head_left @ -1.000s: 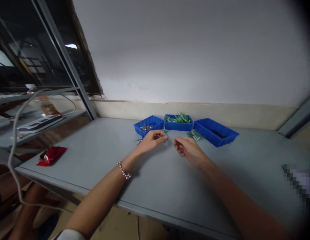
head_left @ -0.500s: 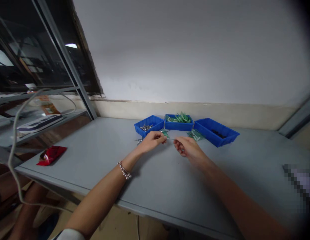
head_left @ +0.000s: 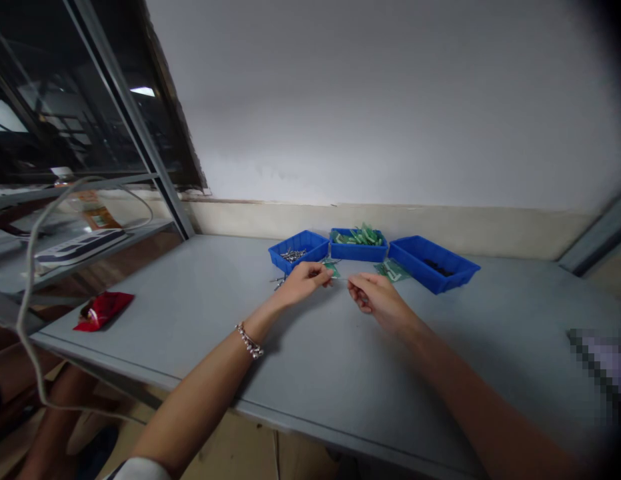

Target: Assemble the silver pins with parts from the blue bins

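Note:
My left hand is closed in a pinch over the grey table, holding a small green board at its fingertips. My right hand is closed a little to the right, its fingers pinched on something thin that I cannot make out, pointing toward the left hand. Just behind the hands stand three blue trays: the left tray holds small metal parts, the middle tray holds green pieces, the right tray holds something dark. Another green board lies flat between the trays.
A red packet lies near the table's left edge. To the left is a metal shelf with a flat device and a white cable. A pale wall runs behind the trays. A blurred patch sits at the right edge.
Both hands have shifted very slightly closer together; otherwise the scene is the same.

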A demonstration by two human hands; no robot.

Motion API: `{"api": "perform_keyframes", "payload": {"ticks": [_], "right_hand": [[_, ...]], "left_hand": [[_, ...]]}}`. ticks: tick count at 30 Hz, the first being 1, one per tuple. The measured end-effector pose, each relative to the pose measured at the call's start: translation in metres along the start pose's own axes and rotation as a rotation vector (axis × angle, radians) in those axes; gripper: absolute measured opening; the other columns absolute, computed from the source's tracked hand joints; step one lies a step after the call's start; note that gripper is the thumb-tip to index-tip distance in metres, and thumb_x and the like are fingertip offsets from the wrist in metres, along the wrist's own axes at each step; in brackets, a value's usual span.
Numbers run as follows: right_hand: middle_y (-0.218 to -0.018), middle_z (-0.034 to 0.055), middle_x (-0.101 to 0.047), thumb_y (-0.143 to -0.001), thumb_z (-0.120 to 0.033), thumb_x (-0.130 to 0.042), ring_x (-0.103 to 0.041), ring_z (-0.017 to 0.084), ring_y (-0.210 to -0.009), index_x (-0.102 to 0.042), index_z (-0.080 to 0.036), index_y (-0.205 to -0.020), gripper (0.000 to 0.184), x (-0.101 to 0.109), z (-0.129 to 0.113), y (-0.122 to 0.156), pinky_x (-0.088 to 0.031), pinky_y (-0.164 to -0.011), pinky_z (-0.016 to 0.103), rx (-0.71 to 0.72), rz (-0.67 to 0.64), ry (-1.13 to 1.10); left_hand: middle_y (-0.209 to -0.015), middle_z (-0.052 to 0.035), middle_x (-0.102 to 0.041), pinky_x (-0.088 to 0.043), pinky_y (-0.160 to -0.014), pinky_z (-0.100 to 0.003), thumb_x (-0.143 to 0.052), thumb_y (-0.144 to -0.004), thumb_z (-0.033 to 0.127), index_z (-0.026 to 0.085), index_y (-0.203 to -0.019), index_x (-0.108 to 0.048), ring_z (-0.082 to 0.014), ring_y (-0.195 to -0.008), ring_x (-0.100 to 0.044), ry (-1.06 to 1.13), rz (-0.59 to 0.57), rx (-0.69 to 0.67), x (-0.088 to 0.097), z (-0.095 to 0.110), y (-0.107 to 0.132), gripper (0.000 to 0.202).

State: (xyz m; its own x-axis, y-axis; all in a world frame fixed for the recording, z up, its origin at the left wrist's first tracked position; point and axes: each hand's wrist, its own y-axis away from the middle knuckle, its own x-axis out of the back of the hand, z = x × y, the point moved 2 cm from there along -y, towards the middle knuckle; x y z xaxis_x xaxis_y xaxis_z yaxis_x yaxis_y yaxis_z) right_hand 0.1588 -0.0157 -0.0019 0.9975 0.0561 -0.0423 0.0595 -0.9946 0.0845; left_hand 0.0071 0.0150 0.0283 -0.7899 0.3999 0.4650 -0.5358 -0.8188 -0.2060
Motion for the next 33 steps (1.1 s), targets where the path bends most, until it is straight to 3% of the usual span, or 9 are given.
{"api": "perform_keyframes", "payload": {"ticks": [4, 10, 15, 24, 28, 33], "right_hand": [[-0.051, -0.004, -0.045, -0.071, -0.038, -0.051, -0.034, 0.004, -0.039, -0.053, -0.017, -0.069, 0.021, 0.0, 0.001, 0.0, -0.016, -0.036, 0.018, 0.023, 0.012, -0.019], [-0.051, -0.0042, -0.046, -0.072, -0.04, -0.049, -0.033, 0.004, -0.039, -0.053, -0.017, -0.075, 0.023, -0.002, 0.0, 0.001, -0.018, -0.035, 0.017, 0.052, 0.057, 0.037], [-0.051, -0.004, -0.046, -0.072, -0.04, -0.048, -0.034, 0.005, -0.039, -0.052, -0.018, -0.075, 0.022, -0.004, 0.001, -0.001, -0.019, -0.035, 0.018, 0.079, 0.059, 0.092], [-0.051, -0.0035, -0.048, -0.074, -0.039, -0.046, -0.037, 0.007, -0.041, -0.051, -0.017, -0.08, 0.023, -0.002, 0.003, -0.002, -0.027, -0.04, 0.02, 0.179, 0.071, 0.304], [-0.053, -0.002, -0.05, -0.074, -0.034, -0.045, -0.045, 0.011, -0.048, -0.053, -0.017, -0.079, 0.019, -0.002, 0.004, -0.003, -0.034, -0.048, 0.023, 0.28, 0.151, 0.546], [-0.066, 0.0029, -0.06, -0.075, -0.025, -0.044, -0.054, 0.015, -0.061, -0.059, -0.017, -0.083, 0.019, -0.004, 0.004, -0.013, -0.038, -0.059, 0.026, 0.301, 0.207, 0.886]], "left_hand": [[-0.058, -0.0007, -0.051, -0.032, -0.05, -0.022, -0.044, -0.078, 0.035, 0.012, -0.066, -0.055, -0.0078, -0.052, -0.042, -0.062, 0.101, -0.03, 0.005, -0.004, -0.003, 0.028], [-0.066, -0.0016, -0.057, -0.035, -0.057, -0.022, -0.049, -0.078, 0.028, 0.015, -0.075, -0.059, -0.0096, -0.056, -0.046, -0.542, 0.562, -0.173, 0.037, -0.012, -0.005, 0.017], [-0.077, -0.0041, -0.058, -0.037, -0.063, -0.024, -0.047, -0.08, 0.024, 0.015, -0.081, -0.059, -0.0111, -0.062, -0.049, -0.773, 0.738, -0.186, 0.058, -0.013, 0.001, 0.015], [-0.091, -0.0061, -0.059, -0.038, -0.069, -0.024, -0.039, -0.084, 0.023, 0.017, -0.093, -0.059, -0.0147, -0.078, -0.053, -0.931, 0.755, -0.083, 0.069, -0.02, 0.004, 0.023], [-0.094, -0.0056, -0.059, -0.038, -0.068, -0.025, -0.037, -0.085, 0.023, 0.019, -0.097, -0.059, -0.0149, -0.078, -0.054, -1.009, 0.66, -0.045, 0.068, -0.034, -0.001, 0.026], [-0.095, -0.0058, -0.058, -0.038, -0.066, -0.026, -0.036, -0.084, 0.023, 0.02, -0.097, -0.061, -0.0171, -0.079, -0.054, -1.033, 0.51, 0.073, 0.063, -0.053, -0.009, 0.028]]}}
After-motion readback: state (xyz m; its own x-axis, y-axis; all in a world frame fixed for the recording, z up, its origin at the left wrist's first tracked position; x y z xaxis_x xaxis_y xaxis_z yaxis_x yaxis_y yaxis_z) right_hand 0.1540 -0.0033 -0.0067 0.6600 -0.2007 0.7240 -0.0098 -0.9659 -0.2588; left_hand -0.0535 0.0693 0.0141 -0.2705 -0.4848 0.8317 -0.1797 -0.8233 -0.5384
